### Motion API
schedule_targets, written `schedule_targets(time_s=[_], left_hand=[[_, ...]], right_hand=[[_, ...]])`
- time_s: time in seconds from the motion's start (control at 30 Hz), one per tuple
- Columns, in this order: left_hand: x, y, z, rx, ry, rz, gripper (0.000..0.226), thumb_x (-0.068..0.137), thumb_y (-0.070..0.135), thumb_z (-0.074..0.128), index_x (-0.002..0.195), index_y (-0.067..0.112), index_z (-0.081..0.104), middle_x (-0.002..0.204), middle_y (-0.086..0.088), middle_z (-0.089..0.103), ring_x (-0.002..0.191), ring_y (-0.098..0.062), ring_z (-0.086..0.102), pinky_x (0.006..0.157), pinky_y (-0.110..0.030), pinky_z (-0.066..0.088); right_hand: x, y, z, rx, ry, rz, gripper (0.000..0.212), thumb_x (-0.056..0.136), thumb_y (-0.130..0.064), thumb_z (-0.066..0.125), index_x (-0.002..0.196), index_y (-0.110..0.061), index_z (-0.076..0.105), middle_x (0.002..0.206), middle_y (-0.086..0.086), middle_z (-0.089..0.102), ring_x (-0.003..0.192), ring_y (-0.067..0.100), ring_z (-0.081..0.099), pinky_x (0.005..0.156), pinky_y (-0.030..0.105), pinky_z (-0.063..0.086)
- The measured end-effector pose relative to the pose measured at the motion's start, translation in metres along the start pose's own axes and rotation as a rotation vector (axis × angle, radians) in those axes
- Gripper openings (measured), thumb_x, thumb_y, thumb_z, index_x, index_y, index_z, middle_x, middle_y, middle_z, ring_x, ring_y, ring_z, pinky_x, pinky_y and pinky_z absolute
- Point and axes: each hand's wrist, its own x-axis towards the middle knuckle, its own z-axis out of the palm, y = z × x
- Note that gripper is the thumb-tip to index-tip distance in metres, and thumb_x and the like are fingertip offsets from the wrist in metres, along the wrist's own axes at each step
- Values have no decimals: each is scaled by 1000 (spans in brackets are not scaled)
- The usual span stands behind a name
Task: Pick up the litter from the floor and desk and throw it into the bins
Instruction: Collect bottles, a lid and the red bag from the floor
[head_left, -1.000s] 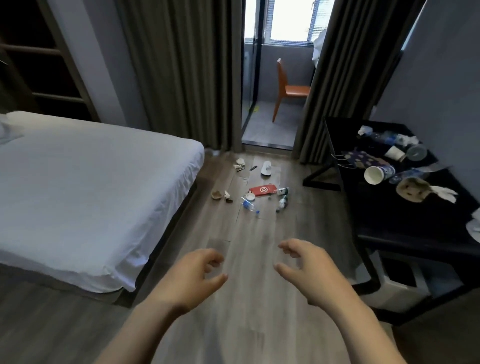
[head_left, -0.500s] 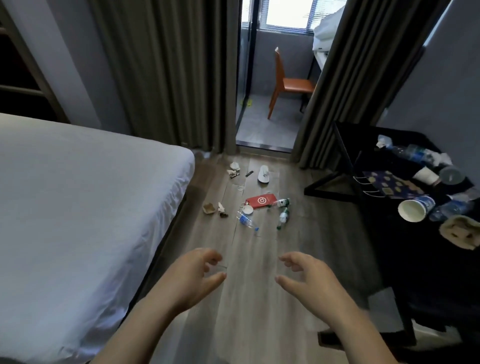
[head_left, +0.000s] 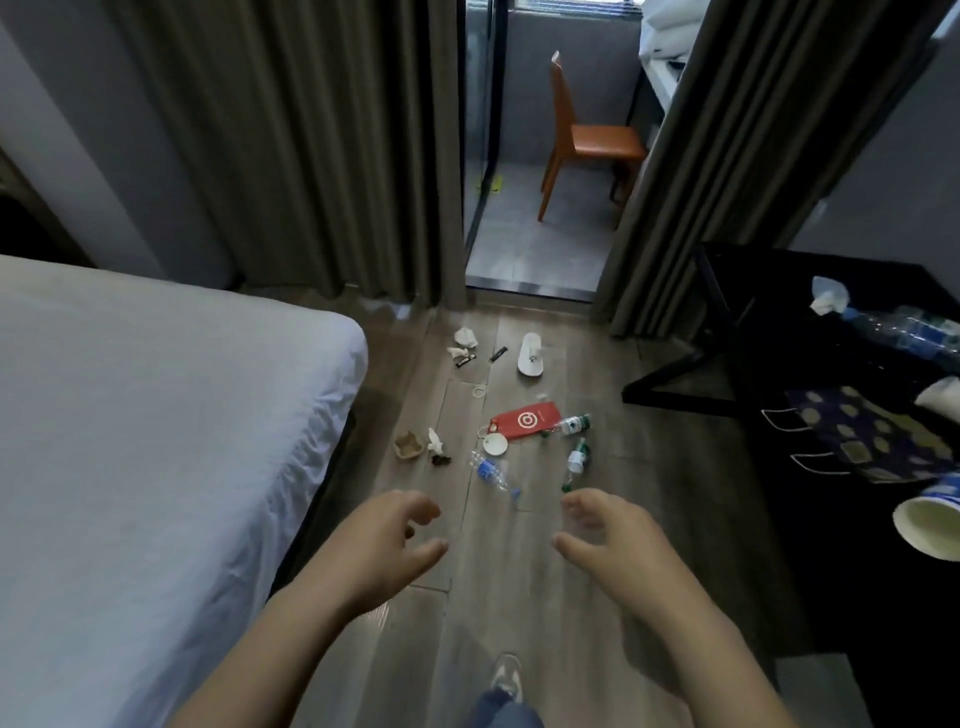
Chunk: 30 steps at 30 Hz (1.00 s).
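**Both hands empty above the littered floor**

The left hand (head_left: 374, 551) and the right hand (head_left: 618, 551) reach forward side by side over the grey-brown wooden plank floor (head_left: 519, 613). Each hand's fingers are loosely curled and apart from the thumb, and they hold nothing.

Just beyond the right fingertips (head_left: 571, 505) lies a small clear plastic bottle with a green cap and white label (head_left: 575, 460). Between the two hands' fingertips, slightly further out, lies a clear plastic bottle with a blue label (head_left: 488, 470).

Ahead of the left fingers (head_left: 421, 512) sit a crumpled brown paper cup (head_left: 408, 445) and a scrap of white tissue (head_left: 435, 441). Past the two bottles come a round white lid (head_left: 495, 445), a flat red paper bag with a white circle logo (head_left: 524, 420) and a second green-capped clear bottle (head_left: 571, 424) touching the bag's edge. Further still lie a white slipper (head_left: 531, 354), a short black stick (head_left: 497, 355) and a ball of white crumpled paper (head_left: 466, 338).

Off to the side of the right fingers stands the black desk (head_left: 883, 275). On it are a white paper cup with blue print lying on its side (head_left: 930, 525), a dark blue patterned bag (head_left: 872, 436), a clear plastic bottle (head_left: 904, 327) and a white tissue wad (head_left: 828, 299).

To the side of the left fingers is the white-sheeted bed (head_left: 156, 441).
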Motion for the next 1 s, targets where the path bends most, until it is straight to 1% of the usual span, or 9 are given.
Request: schedule_targets(time_s=[0.1, 0.2, 0.37, 0.5, 0.7, 0.87, 1.0], left_hand=[[49, 11, -6, -1, -3, -39, 37, 83, 45, 64, 117, 31, 59, 115, 14, 58, 95, -1, 58, 85, -22, 52], [95, 19, -11, 4, 8, -59, 36, 84, 45, 64, 117, 30, 59, 115, 14, 58, 95, -1, 58, 83, -20, 50], [160, 14, -18, -7, -33, -106, 38, 84, 46, 63, 118, 31, 58, 114, 14, 57, 95, -2, 58, 83, -20, 50], [215, 0, -27, 7, -69, -116, 38, 83, 44, 64, 116, 28, 60, 113, 11, 59, 92, -3, 59, 83, -22, 50], [297, -35, -51, 14, -121, -108, 35, 81, 44, 64, 113, 28, 61, 109, 12, 60, 91, -4, 59, 85, -26, 50], [368, -77, -65, 61, -178, -68, 33, 81, 44, 63, 110, 28, 61, 105, 13, 59, 91, -4, 58, 83, -25, 50], [438, -112, -41, 86, -168, -28, 29, 82, 37, 63, 108, 24, 64, 103, 8, 63, 93, -9, 60, 85, -29, 50]], right_hand=[[59, 10, -20, 11, -56, 10, 39, 81, -36, 69, 119, -30, 60, 106, -14, 57, 101, 3, 56, 87, 21, 46], [113, 18, -36, -7, -81, 26, 39, 81, -36, 70, 118, -30, 61, 112, -7, 61, 103, 7, 58, 90, 27, 49], [181, 24, -46, -37, -143, 35, 41, 83, -36, 67, 122, -30, 58, 114, -8, 59, 103, 6, 56, 87, 24, 48], [230, 25, -43, -64, -174, 65, 42, 82, -37, 67, 123, -29, 58, 115, -7, 60, 104, 7, 56, 88, 26, 49], [299, 17, -27, -54, -168, 149, 42, 81, -36, 68, 121, -25, 61, 114, -5, 63, 104, 7, 58, 89, 25, 48], [367, 10, 3, -73, -171, 179, 43, 81, -32, 68, 123, -22, 60, 116, -2, 63, 107, 9, 59, 90, 24, 47], [431, 41, 48, -93, -154, 187, 44, 81, -32, 67, 123, -21, 59, 116, -1, 63, 106, 11, 59, 89, 25, 45]])
